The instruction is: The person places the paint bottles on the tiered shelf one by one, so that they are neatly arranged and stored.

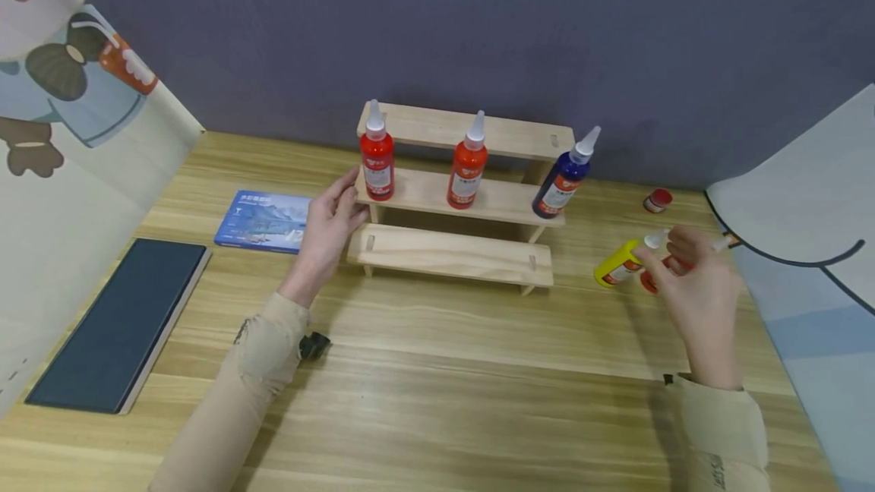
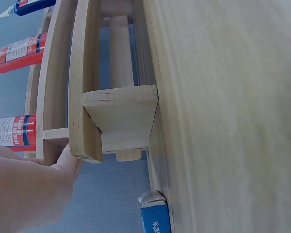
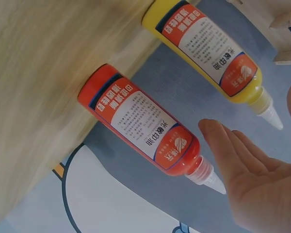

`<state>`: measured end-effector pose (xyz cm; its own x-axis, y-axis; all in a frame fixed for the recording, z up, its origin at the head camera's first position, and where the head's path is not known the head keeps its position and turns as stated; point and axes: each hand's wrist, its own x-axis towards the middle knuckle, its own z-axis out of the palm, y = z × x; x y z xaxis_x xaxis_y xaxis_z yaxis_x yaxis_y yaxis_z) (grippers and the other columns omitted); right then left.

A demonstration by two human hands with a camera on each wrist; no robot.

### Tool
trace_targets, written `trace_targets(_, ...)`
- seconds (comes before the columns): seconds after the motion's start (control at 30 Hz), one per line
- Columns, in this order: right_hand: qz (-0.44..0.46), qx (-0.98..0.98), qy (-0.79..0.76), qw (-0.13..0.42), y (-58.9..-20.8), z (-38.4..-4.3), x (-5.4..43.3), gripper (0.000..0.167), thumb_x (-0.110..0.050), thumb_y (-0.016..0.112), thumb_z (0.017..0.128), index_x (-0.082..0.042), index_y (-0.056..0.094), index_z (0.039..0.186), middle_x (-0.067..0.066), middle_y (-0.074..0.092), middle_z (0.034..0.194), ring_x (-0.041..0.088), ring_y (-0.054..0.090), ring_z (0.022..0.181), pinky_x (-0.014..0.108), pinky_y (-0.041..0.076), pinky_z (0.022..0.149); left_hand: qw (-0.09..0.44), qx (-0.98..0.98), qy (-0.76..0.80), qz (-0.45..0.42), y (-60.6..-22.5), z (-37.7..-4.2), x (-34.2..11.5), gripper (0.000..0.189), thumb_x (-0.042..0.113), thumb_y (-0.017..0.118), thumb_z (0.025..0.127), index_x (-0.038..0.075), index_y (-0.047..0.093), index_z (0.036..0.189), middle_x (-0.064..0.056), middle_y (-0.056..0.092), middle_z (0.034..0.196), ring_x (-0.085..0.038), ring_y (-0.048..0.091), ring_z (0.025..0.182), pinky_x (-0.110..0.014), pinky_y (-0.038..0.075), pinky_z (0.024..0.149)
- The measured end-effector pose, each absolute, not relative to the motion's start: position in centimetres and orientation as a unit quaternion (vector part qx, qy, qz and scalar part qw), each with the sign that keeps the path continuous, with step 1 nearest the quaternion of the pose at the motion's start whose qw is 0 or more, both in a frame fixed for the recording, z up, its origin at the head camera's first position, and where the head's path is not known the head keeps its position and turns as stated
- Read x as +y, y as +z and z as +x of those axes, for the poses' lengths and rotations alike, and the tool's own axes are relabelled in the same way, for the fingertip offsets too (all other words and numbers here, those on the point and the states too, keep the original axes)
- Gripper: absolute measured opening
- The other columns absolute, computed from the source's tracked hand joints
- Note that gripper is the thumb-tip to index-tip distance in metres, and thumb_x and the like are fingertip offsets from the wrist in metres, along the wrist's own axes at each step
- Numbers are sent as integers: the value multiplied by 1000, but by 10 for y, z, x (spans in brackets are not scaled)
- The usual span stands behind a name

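A three-step wooden shelf [image 1: 451, 249] stands on the table. My left hand [image 1: 328, 226] holds the left end of its middle step, the thumb [image 2: 70, 162] against the wood. On that step stand a red bottle [image 1: 378, 165], an orange-red bottle [image 1: 468, 177] and a dark blue bottle [image 1: 562, 184], all with pointed white nozzles. To the right of the shelf, my right hand [image 1: 700, 294] is beside a yellow bottle [image 1: 618, 264] and another red bottle [image 3: 140, 124]. Its thumb and fingers are spread around the yellow bottle's nozzle, without gripping it.
A blue box with a mountain picture [image 1: 263, 220] lies left of the shelf. Nearer on the left is a dark flat panel [image 1: 123, 325]. A small red-lidded jar [image 1: 658, 200] sits at the back right. A dark partition [image 1: 437, 29] rises behind the table.
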<state>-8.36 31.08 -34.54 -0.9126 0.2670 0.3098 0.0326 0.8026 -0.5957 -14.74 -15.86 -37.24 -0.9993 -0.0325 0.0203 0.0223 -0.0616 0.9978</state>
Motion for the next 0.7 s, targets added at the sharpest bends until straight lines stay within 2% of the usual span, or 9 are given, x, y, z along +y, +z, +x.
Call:
trace_targets(0.13,-84,-938,295,159,-348,-85,312,67,-31,82,99,4,55,149,32,65,137,48,69,116,-4,36,72,19,-684,-729,2,-372,-147,-159,50,10,35,118,1,31,167,-20,30,172,-42,54,138,-34,48,119)
trace_targets(0.3,-77,-945,285,143,-353,-88,314,68,-28,83,98,6,54,149,35,65,133,50,71,110,-2,31,69,20,-685,-729,1,-373,-147,-159,50,10,35,118,1,31,167,-21,29,172,-42,53,139,-34,48,119)
trace_targets(0.47,-58,-945,290,143,-357,-91,315,63,-24,84,98,10,56,143,38,66,130,53,70,109,-7,31,69,20,-683,-731,-1,-373,-147,-159,50,10,35,118,1,32,167,-20,29,172,-41,53,138,-33,48,119)
trace_targets(0.7,-43,-940,303,153,-362,-93,313,53,-10,84,96,17,58,134,41,66,125,56,68,111,-10,35,69,18,-680,-733,1,-372,-147,-159,50,9,35,118,0,31,167,-20,31,171,-41,55,136,-33,49,119)
